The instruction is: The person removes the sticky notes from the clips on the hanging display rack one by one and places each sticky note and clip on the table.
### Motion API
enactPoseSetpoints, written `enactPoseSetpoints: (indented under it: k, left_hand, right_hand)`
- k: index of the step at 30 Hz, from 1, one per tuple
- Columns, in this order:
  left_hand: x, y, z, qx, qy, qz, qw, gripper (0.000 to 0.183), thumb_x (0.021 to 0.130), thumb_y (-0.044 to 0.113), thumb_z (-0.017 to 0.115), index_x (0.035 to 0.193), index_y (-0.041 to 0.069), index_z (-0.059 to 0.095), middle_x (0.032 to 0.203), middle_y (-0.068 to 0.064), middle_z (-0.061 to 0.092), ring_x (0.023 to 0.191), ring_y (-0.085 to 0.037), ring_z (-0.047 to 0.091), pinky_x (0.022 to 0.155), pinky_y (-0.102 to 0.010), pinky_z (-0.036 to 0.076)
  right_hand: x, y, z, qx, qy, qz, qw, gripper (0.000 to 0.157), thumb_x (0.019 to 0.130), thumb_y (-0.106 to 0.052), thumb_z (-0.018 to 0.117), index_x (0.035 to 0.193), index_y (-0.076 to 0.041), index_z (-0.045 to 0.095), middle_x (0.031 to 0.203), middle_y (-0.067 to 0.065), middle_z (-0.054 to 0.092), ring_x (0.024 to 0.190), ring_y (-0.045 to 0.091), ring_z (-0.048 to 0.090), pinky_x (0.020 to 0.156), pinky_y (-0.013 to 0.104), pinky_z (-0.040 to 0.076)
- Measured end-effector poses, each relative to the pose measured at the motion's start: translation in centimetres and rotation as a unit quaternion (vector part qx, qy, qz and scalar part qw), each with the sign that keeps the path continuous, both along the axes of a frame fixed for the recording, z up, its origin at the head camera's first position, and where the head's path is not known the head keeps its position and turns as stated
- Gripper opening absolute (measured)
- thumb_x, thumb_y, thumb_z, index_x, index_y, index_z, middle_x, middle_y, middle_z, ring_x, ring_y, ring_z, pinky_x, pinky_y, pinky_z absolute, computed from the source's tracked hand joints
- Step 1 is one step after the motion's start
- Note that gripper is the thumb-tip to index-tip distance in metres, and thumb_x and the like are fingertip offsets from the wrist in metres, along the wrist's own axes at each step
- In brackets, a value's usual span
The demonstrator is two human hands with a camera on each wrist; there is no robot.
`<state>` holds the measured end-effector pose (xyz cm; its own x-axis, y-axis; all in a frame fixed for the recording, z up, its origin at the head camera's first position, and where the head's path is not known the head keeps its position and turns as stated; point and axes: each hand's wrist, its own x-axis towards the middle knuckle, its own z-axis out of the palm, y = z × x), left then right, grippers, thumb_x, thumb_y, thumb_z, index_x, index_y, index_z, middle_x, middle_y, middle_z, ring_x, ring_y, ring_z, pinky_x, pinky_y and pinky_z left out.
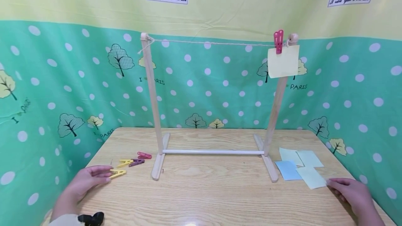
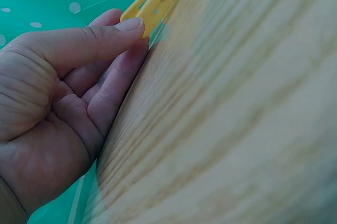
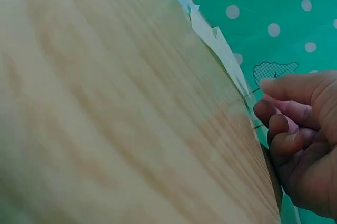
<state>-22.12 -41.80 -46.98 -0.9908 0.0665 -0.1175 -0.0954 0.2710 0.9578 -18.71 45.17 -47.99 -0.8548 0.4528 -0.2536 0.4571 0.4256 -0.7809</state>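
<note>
My left hand (image 1: pixel 89 180) pinches a yellow clothespin (image 1: pixel 117 173) by its handle end, low over the table's left side. In the left wrist view, the thumb lies on that clothespin (image 2: pixel 160 0). Just beyond are another yellow clothespin (image 1: pixel 125 163), a purple one (image 1: pixel 136 162) and a pink one (image 1: pixel 144 155). At the right, my right hand (image 1: pixel 350 191) has its fingertips by the near corner of a pale green paper note (image 1: pixel 311 177). The right wrist view shows its fingers loosely bent, slightly apart from the note's corner (image 3: pixel 226 56).
A wooden stand (image 1: pixel 154 97) with a string (image 1: pixel 216 43) stands mid-table. A pink clothespin (image 1: pixel 278 41) clips a cream note (image 1: pixel 283 62) at the string's right end. A blue note (image 1: pixel 288 171) and more pale notes (image 1: pixel 310 158) lie at the right. A polka-dot curtain (image 1: pixel 204 107) hangs behind.
</note>
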Motion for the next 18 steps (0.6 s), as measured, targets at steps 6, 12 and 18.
enactPoseSetpoints:
  k: [6, 12, 18]
  left_hand:
    - [0.2, 0.3, 0.2, -0.010, -0.001, 0.020, 0.9997, 0.060, 0.079, 0.000, 0.078, 0.131, -0.013, 0.051, 0.113, -0.005, 0.071, 0.095, -0.007, 0.069, 0.082, -0.020, 0.055]
    - [0.6, 0.3, 0.4, 0.022, 0.022, 0.034, 0.9990, 0.056, 0.083, 0.004, 0.076, 0.134, -0.002, 0.054, 0.115, 0.004, 0.070, 0.097, -0.002, 0.066, 0.082, -0.014, 0.051]
    - [0.7, 0.4, 0.8, 0.087, 0.028, 0.030, 0.9953, 0.044, 0.088, 0.001, 0.070, 0.128, 0.018, 0.064, 0.113, 0.015, 0.068, 0.100, 0.001, 0.064, 0.083, -0.019, 0.054]
  right_hand:
    - [0.0, 0.2, 0.2, -0.002, 0.006, -0.002, 1.000, 0.066, 0.087, -0.046, 0.072, 0.123, 0.008, 0.060, 0.084, -0.001, 0.065, 0.074, 0.020, 0.057, 0.059, 0.033, 0.052]
    - [0.1, -0.6, 2.2, -0.059, 0.028, -0.017, 0.998, 0.053, 0.091, -0.045, 0.066, 0.117, 0.001, 0.065, 0.085, -0.006, 0.063, 0.076, 0.017, 0.057, 0.064, 0.030, 0.055]
    - [0.8, -2.0, 4.4, -0.131, 0.100, 0.020, 0.986, 0.029, 0.088, -0.043, 0.071, 0.102, -0.017, 0.069, 0.089, -0.015, 0.063, 0.080, 0.009, 0.062, 0.071, 0.026, 0.058]
